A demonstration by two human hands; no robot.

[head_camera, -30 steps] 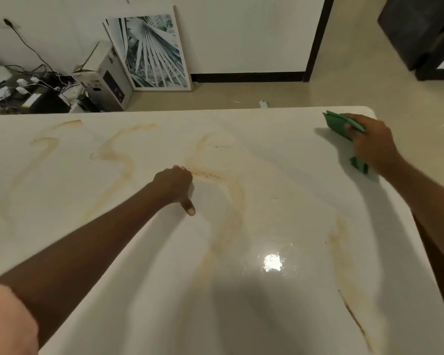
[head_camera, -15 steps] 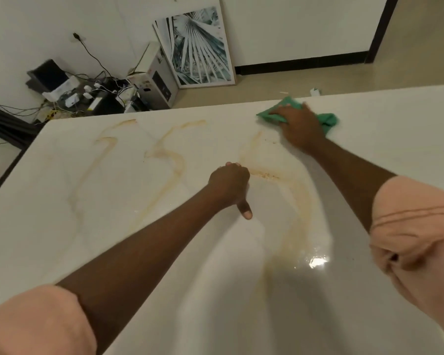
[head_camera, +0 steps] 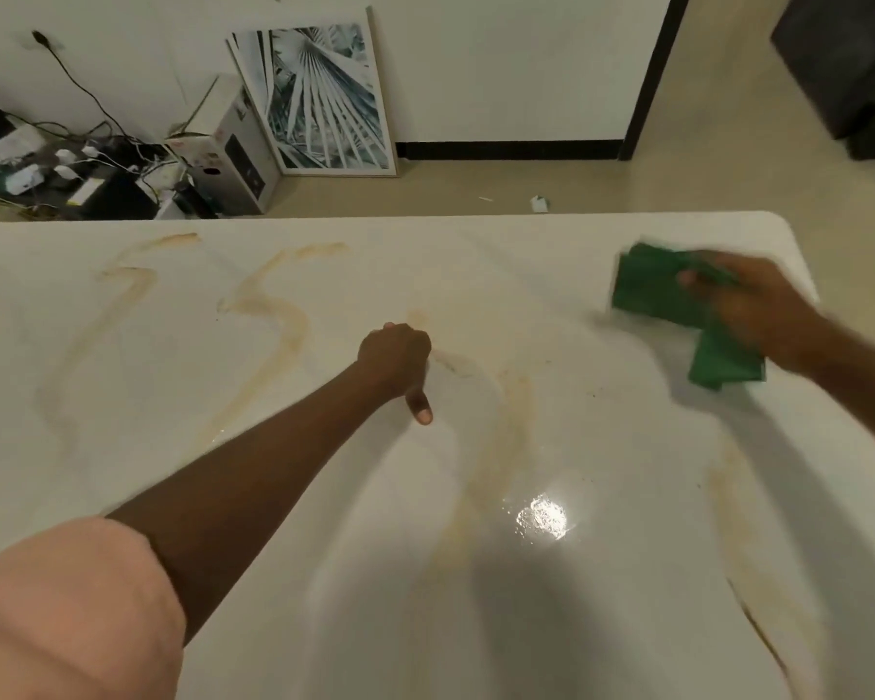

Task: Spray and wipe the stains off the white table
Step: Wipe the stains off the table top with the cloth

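Green cloth (head_camera: 657,295): under my right hand (head_camera: 748,305), fingers pressing it flat on the white table (head_camera: 602,573) near the far right corner. Half a second ago it sat mid-table at the far edge; it has since swept right, blurred with motion.

Stains (head_camera: 506,431): the streak's faint upper end, where the cloth just passed, looks paler than the rest; I judge wiping only begun. Two S-shaped stains (head_camera: 274,305) on the left are untouched, and a brown streak (head_camera: 743,563) runs along the right side.

Left hand (head_camera: 395,358): fisted on the tabletop, thumb down, holding nothing, unmoved as a brace.

Edges: the cloth lies just beside the right rim and rounded corner; little travel left that way. Open room lies leftward and toward me.

Beyond: framed palm print (head_camera: 324,98), white box (head_camera: 228,149), cables on the floor.
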